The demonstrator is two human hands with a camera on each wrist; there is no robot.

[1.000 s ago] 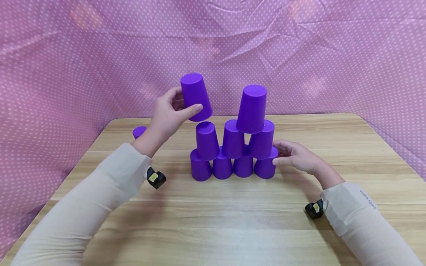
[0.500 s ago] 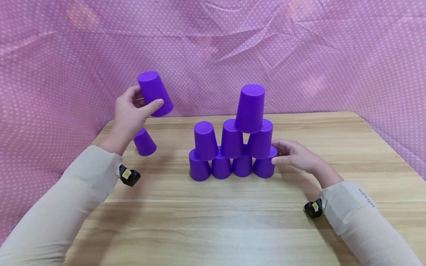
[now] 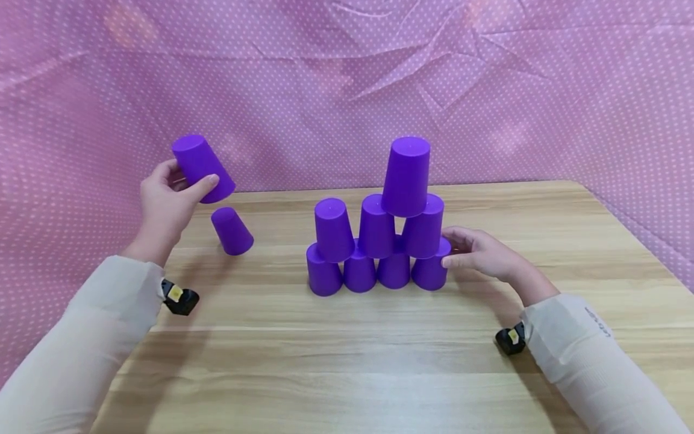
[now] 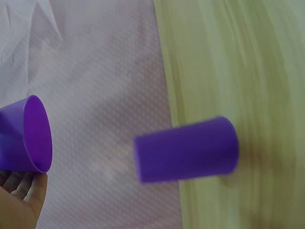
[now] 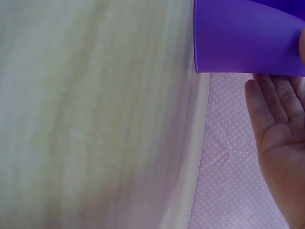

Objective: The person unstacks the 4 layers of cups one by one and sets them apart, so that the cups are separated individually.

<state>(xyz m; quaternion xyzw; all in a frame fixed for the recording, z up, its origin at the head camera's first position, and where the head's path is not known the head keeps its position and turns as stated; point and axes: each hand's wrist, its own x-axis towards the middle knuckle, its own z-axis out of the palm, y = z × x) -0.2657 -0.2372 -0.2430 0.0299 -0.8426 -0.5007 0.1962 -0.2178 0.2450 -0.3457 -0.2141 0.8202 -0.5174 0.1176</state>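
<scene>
The head view is bright and mostly crisp, with soft light spread over the table [image 3: 336, 349] and a pale sheen near its front middle. The left arm [image 3: 81, 355] and right arm [image 3: 602, 361] throw soft-edged shadows onto the wood. Faint warm glows mark the pink cloth [image 3: 303, 90], chiefly towards the top. The left wrist view is dimmer and hazy: the cup [image 4: 186, 151] standing there has smeared edges, and the dots behind it look muted. In the right wrist view, the wood grain is milky and out of focus, the table's edge bows, and the dots show more clearly.
</scene>
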